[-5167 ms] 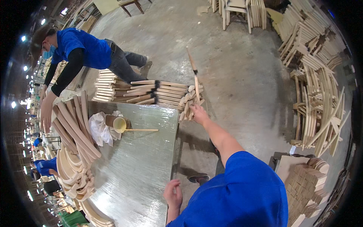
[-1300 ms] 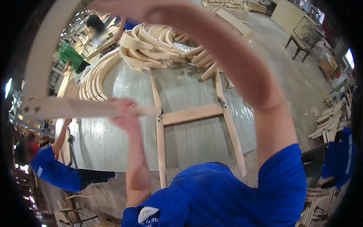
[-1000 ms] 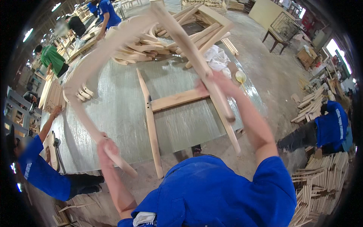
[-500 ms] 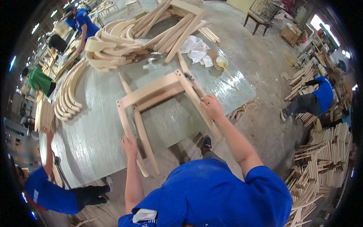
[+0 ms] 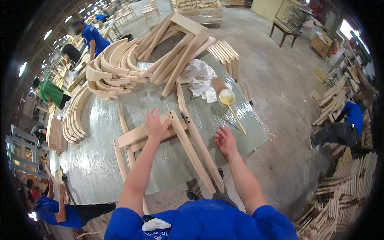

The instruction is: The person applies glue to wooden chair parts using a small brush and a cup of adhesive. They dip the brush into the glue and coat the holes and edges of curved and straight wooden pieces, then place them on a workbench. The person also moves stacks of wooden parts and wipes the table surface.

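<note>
In front of me a pale wooden chair frame (image 5: pixel 132 135) with a crossbar and two legs lies on the table, its leg ends toward me. A second, similar frame (image 5: pixel 197 147) shows beneath and beside it. My left hand (image 5: pixel 157 125) is over the crossbar, fingers stretched out; whether it presses on the wood I cannot tell. To the right of the frames my right hand (image 5: pixel 226 141) hovers over the table, loosely curled with fingers apart and nothing in it. My left forearm hides part of the frame's left leg.
The table (image 5: pixel 96 168) is covered in shiny film. At its far side are curved wooden parts (image 5: pixel 112 72), stacked leg frames (image 5: pixel 180 48), white cloths (image 5: pixel 199 78) and a cup with a yellow stick (image 5: pixel 227 97). Co-workers (image 5: pixel 60 210) stand around; wood piles (image 5: pixel 340 192) lie right.
Both hands have let go of the frame's legs, and it now lies lower on the table. My left hand has moved up to the crossbar; my right hand is off the wood.
</note>
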{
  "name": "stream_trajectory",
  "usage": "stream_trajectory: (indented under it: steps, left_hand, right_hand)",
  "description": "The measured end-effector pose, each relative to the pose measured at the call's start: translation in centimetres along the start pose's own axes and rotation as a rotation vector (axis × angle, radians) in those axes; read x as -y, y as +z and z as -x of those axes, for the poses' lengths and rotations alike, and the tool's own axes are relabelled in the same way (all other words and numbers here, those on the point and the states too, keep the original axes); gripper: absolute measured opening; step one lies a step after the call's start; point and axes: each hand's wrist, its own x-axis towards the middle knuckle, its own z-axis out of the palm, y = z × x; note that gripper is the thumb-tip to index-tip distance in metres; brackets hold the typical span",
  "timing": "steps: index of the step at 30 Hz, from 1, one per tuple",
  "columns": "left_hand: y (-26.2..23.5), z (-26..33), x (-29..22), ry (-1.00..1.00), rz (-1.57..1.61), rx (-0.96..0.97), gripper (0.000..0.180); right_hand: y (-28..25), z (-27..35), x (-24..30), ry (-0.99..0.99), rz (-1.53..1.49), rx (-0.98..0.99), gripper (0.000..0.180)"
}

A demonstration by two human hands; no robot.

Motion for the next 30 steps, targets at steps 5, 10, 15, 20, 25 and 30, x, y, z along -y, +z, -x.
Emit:
stream_trajectory:
  steps: [5, 10, 15, 20, 25, 30]
  left_hand:
    - [4.3, -9.8, -1.0, 0.06, -0.335, 0.015, 0.079]
    - [7.9, -17.3, -1.1, -0.023, -0.278, -0.098, 0.084]
    - [9.4, -22.6, 1.5, 0.077, -0.404, -0.105, 0.084]
    - [9.4, -29.3, -1.2, 0.286, -0.146, -0.223, 0.071]
    - [8.4, -33.5, -0.5, 0.368, -0.057, -0.037, 0.062]
    - [5.6, -35.0, 8.4, 0.34, 0.168, 0.118, 0.063]
  right_hand:
    - [-0.8, 0.8, -0.5, -0.008, 0.2, 0.17, 0.032]
    - [-1.3, 0.7, 0.4, -0.017, 0.102, 0.221, 0.029]
    - [-1.0, 0.7, 0.2, -0.06, 0.124, 0.152, 0.027]
    - [-0.6, 0.8, -0.7, -0.151, 0.12, 0.075, 0.027]
    - [-0.1, 0.6, -1.9, -0.261, 0.215, 0.06, 0.026]
    - [0.0, 0.7, -2.6, -0.329, 0.188, -0.024, 0.024]
